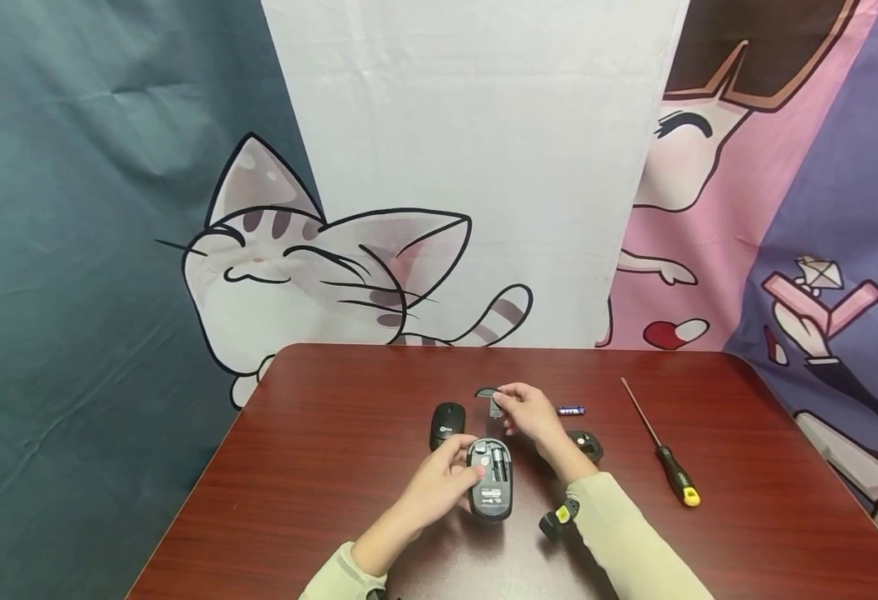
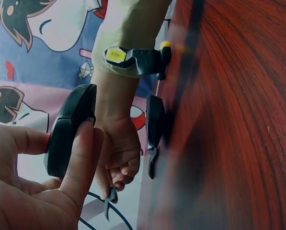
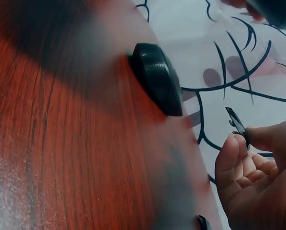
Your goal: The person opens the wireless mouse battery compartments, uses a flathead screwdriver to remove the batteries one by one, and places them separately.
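Note:
My left hand (image 1: 434,486) grips a computer mouse (image 1: 491,498) above the table, its underside facing me. The battery compartment is uncovered, and a battery (image 1: 500,463) shows inside it. Farther forward, my right hand (image 1: 532,414) pinches a small dark battery cover (image 1: 495,408) between thumb and fingers. In the right wrist view the thin cover (image 3: 236,122) appears edge-on, apart from everything else. The left wrist view gives the held mouse (image 2: 71,129) from its side, with fingers and thumb on opposite faces.
A black mouse (image 1: 448,421) sits just beyond my left hand. Another dark mouse (image 1: 587,446), partly hidden by my right forearm, lies near a loose blue battery (image 1: 570,410). To the right is a screwdriver (image 1: 677,475) with a black-and-yellow handle on the brown table (image 1: 318,475).

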`<action>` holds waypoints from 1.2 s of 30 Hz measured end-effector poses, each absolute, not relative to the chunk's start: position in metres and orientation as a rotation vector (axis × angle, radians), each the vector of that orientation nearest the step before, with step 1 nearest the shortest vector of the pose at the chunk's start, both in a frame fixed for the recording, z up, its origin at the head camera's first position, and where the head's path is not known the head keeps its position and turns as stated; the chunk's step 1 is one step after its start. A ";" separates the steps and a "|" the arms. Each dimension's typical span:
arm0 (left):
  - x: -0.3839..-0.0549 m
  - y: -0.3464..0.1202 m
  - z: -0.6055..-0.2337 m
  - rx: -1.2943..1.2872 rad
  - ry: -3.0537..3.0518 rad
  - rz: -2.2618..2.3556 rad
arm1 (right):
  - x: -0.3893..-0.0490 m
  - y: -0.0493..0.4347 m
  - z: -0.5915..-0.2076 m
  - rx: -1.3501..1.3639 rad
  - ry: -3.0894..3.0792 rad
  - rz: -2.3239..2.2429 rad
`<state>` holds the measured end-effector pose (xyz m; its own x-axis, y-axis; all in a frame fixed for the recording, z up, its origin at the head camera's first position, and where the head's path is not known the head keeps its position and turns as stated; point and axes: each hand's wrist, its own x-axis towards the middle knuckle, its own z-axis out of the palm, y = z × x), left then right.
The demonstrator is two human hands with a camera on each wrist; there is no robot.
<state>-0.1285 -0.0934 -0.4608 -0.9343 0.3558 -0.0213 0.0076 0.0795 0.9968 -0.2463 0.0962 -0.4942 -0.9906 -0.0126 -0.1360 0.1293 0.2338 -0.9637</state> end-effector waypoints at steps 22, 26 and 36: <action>-0.129 -0.100 -0.464 0.345 2.184 1.863 | -0.253 0.088 -0.512 0.122 2.573 -1.613; -0.128 -0.100 -0.464 0.343 2.188 1.856 | -0.254 0.088 -0.514 0.102 2.593 -1.575; -0.127 -0.100 -0.468 0.345 2.203 1.850 | -0.258 0.083 -0.514 0.069 2.675 -1.429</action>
<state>-0.1268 -0.1000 -0.4682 -0.9425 0.3325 -0.0341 0.0240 0.1691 0.9853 -0.2580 0.0826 -0.5140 -0.9931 -0.0109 -0.1167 0.0909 0.5565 -0.8258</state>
